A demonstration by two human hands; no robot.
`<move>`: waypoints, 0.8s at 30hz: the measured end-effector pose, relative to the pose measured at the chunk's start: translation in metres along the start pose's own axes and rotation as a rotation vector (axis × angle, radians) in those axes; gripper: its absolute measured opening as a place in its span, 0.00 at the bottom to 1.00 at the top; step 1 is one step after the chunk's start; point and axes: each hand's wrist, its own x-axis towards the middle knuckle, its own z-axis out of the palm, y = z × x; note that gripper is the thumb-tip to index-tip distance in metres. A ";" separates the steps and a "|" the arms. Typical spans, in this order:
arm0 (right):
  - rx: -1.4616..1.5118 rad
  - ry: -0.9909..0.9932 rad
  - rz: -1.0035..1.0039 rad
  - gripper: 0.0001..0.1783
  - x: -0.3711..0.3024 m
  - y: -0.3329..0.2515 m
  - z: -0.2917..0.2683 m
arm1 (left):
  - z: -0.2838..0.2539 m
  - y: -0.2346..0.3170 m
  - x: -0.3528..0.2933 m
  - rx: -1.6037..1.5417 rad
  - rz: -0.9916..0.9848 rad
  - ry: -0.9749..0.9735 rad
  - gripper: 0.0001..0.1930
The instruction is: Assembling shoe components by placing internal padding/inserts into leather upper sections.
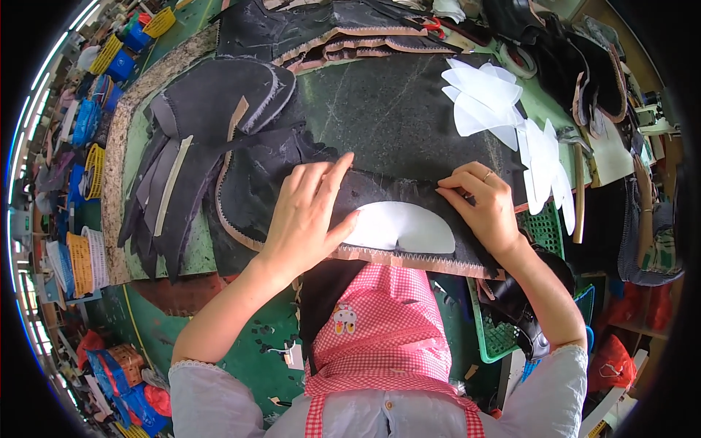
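A black leather boot piece (365, 191) lies in front of me, its near edge trimmed with a tan, zigzag-stitched strip. On it rests a white half-moon stiffener piece (403, 225). Fingers stretched out, my left hand (307, 208) lies flat on the leather, its thumb at the left end of the white piece. Beyond the white piece's right end, my right hand (485, 204) is closed, thumb and fingertips pinched together at the leather's far edge. A ring sits on one of its fingers.
Loose white pieces (485, 98) fan out at the far right. Black leather parts (208, 98) are piled on the left, with more stitched ones (321, 29) across the back. A tape roll (517, 60) lies at the far right. A green basket (493, 332) stands below the table's right side.
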 end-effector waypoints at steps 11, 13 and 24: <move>-0.127 -0.058 -0.079 0.10 0.013 -0.038 -0.016 | 0.014 -0.004 -0.004 -0.033 -0.039 0.118 0.18; 0.114 -0.046 -0.036 0.08 0.033 -0.049 0.005 | 0.018 -0.001 -0.008 -0.055 -0.066 0.164 0.15; 0.077 -0.319 0.125 0.09 0.083 -0.060 0.059 | 0.020 0.001 -0.010 0.029 -0.042 0.201 0.14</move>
